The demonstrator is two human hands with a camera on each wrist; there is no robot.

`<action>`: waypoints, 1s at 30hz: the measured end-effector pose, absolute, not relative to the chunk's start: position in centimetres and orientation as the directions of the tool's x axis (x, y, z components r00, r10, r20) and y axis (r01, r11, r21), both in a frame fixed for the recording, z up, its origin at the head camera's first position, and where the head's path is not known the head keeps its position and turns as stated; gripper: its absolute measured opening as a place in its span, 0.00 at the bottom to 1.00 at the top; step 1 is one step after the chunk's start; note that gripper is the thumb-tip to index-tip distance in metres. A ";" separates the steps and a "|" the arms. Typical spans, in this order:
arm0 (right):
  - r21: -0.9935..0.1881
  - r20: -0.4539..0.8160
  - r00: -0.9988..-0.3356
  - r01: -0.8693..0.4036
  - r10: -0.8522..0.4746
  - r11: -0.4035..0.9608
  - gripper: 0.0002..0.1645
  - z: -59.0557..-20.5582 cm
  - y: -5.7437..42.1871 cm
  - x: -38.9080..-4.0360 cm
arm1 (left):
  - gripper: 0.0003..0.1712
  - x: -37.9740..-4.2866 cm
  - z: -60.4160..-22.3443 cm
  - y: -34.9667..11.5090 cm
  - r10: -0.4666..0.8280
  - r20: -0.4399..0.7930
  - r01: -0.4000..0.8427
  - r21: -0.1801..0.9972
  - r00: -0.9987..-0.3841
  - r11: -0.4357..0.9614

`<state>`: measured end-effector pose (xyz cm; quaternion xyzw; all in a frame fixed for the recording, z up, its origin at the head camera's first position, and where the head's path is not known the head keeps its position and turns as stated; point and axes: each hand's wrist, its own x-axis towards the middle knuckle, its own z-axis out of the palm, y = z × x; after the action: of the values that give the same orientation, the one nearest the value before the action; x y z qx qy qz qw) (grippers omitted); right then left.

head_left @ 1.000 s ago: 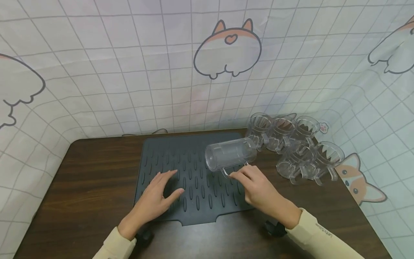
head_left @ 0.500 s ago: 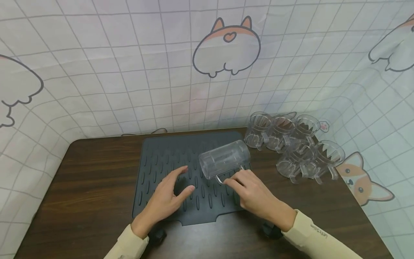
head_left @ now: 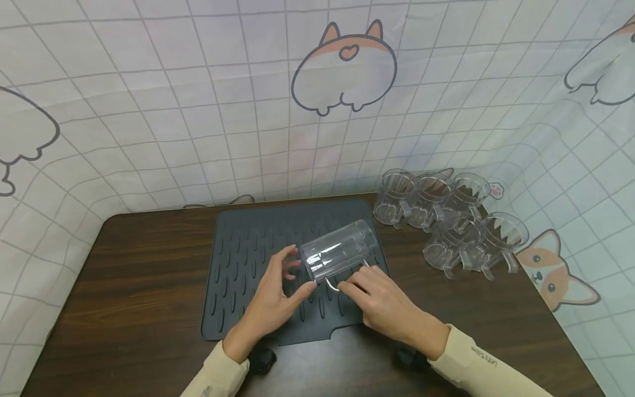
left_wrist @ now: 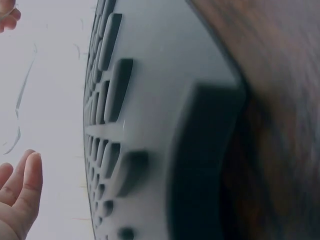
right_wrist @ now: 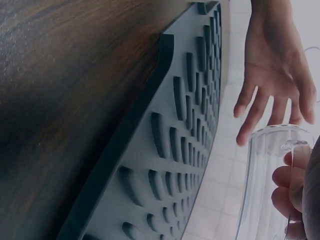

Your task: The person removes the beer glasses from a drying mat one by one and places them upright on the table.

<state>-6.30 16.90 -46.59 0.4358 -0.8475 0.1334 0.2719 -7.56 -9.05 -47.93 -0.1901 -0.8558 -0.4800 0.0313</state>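
A clear mug (head_left: 339,251) lies tilted on its side in the air above a dark ribbed drying mat (head_left: 238,237). My right hand (head_left: 379,300) grips it by the handle, fingers curled round it, as the right wrist view also shows. The mug's left end points toward my left hand (head_left: 273,300). That hand has its fingers spread and thumb apart, right at this end of the mug; whether it touches the mug I cannot tell. In the left wrist view only some left-hand fingers (left_wrist: 27,185) show at the left edge.
Several clear mugs (head_left: 431,201) stand upright in two groups at the table's back right. The brown wooden table (head_left: 144,275) surrounds the mat. A white gridded curtain (head_left: 223,99) rises behind and to the right.
My right hand has brought the mug left and toward me, its left end tipping lower. My left hand has moved right and reached the mug's left end.
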 end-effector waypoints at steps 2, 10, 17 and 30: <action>0.017 0.577 -0.470 -0.811 -0.668 0.585 0.21 -46.6 16.8 -6.2 | 0.47 -7.6 -48.1 -8.8 0.287 0.247 0.358 0.816 -0.926 0.453; 0.018 0.582 -0.463 -0.814 -0.668 0.580 0.18 -46.6 16.4 -5.8 | 0.47 -7.6 -48.4 -8.3 0.242 0.246 0.329 0.851 -0.939 0.410; 0.023 0.577 -0.458 -0.818 -0.676 0.574 0.17 -46.5 16.2 -5.5 | 0.47 -7.6 -48.6 -7.9 0.224 0.304 0.368 0.861 -0.926 0.351; 0.027 0.579 -0.439 -0.832 -0.687 0.554 0.29 -46.4 15.9 -5.3 | 0.43 -7.2 -47.9 -7.8 0.188 0.338 0.374 0.904 -0.922 0.208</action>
<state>-5.29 15.92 -46.37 0.4533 -0.8377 0.1322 0.2743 -7.23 -7.85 -47.94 -0.1816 -0.7735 -0.6023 0.0773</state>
